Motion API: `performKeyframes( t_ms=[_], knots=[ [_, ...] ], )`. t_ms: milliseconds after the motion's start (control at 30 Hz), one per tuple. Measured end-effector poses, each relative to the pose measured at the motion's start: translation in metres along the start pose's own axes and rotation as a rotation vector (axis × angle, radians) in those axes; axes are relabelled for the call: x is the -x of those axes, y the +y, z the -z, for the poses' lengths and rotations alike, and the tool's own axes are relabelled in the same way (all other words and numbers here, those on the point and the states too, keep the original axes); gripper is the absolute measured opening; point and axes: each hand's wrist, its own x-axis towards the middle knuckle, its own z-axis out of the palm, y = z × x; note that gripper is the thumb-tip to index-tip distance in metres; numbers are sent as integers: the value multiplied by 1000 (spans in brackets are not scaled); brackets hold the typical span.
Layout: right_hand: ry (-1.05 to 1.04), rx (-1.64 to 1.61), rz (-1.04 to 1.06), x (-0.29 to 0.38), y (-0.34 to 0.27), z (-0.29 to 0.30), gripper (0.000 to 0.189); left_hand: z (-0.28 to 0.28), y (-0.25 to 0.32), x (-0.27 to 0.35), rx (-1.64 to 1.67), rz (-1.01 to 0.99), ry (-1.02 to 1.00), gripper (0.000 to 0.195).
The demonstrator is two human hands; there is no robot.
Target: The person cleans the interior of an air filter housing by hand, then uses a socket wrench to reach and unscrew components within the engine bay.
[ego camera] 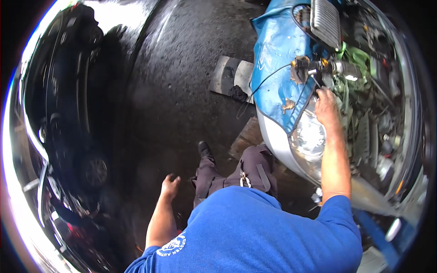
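Observation:
My right hand [327, 107] reaches over the car's front edge, above the clear headlight [309, 136]. Its fingers close around the end of a slim metal hand tool [316, 80], whose exact kind I cannot make out. Beyond the fingertips lies a black and yellow corded device [329, 65], its dark cable [273, 74] trailing over a torn blue fender cover [281, 44]. Down at my left side, my left hand [170, 186] hangs with curled fingers, away from the car. Whether it holds anything small is not visible.
A pleated air filter [326, 22] rests at the top of the open engine bay [368, 133]. On the dark floor [170, 92] are a striped flat panel [232, 76] and a wooden board [247, 136]. Another dark car [68, 112] stands to the left.

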Motion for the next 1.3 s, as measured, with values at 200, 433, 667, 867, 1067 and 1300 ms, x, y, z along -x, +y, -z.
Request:
performKeyframes(
  t_ms=[200, 433, 667, 867, 1067, 1300],
  knots=[
    [80, 286, -83, 4, -6, -31, 34, 108, -208, -130, -43, 112, -163, 59],
    [439, 521, -411, -6, -44, -52, 32, 67, -322, -299, -40, 292, -5, 32],
    [917, 255, -267, -73, -173, -77, 27, 94, -152, -428, 257, 19, -29, 52],
    [646, -515, -204, -228, -278, -214, 23, 145, 18, -570, 342, -66, 25, 52],
    [-303, -622, -51, -361, -366, -328, 41, 222, 123, -659, 240, -39, -10, 51],
    [-614, -721, -176, -512, -363, -372, 46, 278, 205, -769, 55, 73, -127, 41]
  ],
)
